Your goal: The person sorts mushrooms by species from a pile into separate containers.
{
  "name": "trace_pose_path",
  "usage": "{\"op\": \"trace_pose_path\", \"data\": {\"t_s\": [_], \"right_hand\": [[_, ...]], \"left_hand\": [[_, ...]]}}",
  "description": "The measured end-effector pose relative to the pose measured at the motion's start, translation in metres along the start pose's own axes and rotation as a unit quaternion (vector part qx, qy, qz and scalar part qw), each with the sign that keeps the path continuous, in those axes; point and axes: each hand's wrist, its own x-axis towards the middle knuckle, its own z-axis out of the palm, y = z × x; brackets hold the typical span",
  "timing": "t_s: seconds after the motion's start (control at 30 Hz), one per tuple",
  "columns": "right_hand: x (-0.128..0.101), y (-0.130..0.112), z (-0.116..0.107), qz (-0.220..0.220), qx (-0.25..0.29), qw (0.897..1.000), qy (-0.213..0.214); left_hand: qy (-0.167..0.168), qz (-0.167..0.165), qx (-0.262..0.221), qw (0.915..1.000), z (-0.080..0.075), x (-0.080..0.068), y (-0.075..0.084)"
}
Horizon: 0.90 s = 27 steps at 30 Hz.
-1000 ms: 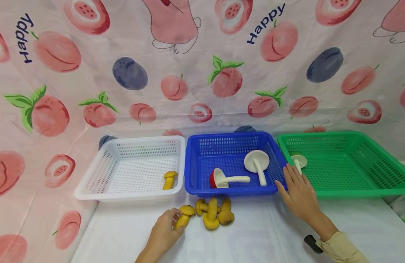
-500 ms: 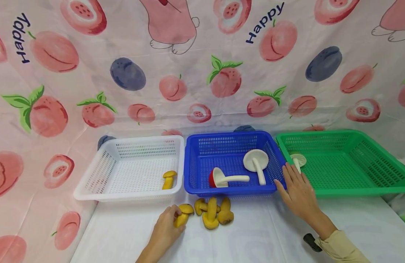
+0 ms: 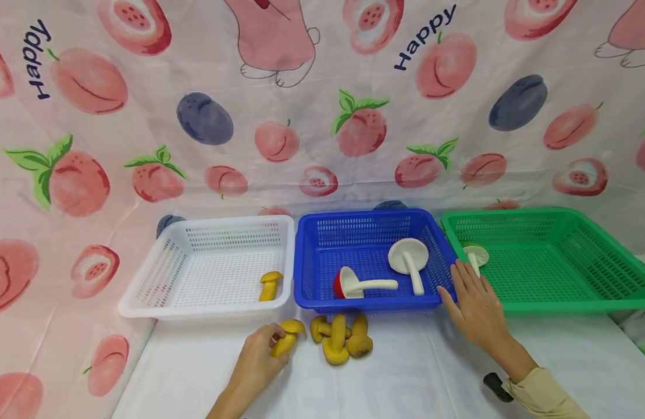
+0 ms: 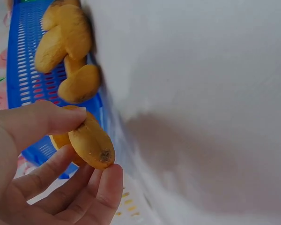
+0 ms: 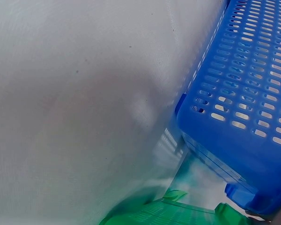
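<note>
My left hand [image 3: 256, 356] pinches a yellow mushroom [image 3: 285, 341] by its stem, thumb on one side and fingers on the other. In the left wrist view the stem end of this mushroom [image 4: 92, 144] faces the camera, with a dark spot on it. Just right of it, several more yellow mushrooms [image 3: 336, 343] lie in a cluster on the white cloth, in front of the blue basket [image 3: 369, 304]. With its fingers straight, my right hand [image 3: 478, 308] lies at the front corner where the blue basket meets the green basket [image 3: 563, 306]; the right wrist view does not show its fingers.
A white basket [image 3: 202, 312] at the left holds one yellow mushroom [image 3: 270, 285]. Inside the blue basket are a red-capped mushroom [image 3: 348, 284] and a white one [image 3: 409, 258]. A pale mushroom [image 3: 477, 256] leans in the green basket's left corner. A black object [image 3: 497, 387] lies near the right sleeve.
My left hand has shifted the pinched mushroom slightly left and toward the white basket, widening the gap to the cluster. My right hand has stayed in place.
</note>
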Motion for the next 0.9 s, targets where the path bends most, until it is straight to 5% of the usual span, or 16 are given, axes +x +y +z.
{"op": "trace_pose_path", "data": {"t_s": [0.43, 0.9], "right_hand": [[-0.001, -0.001, -0.001, -0.004, 0.004, 1.000, 0.008], [-0.001, 0.000, 0.001, -0.003, 0.004, 1.000, 0.007]], "left_hand": [[-0.010, -0.006, -0.023, 0.9997, -0.018, -0.001, 0.014], [0.017, 0.018, -0.046, 0.9986, -0.036, -0.001, 0.032]]}}
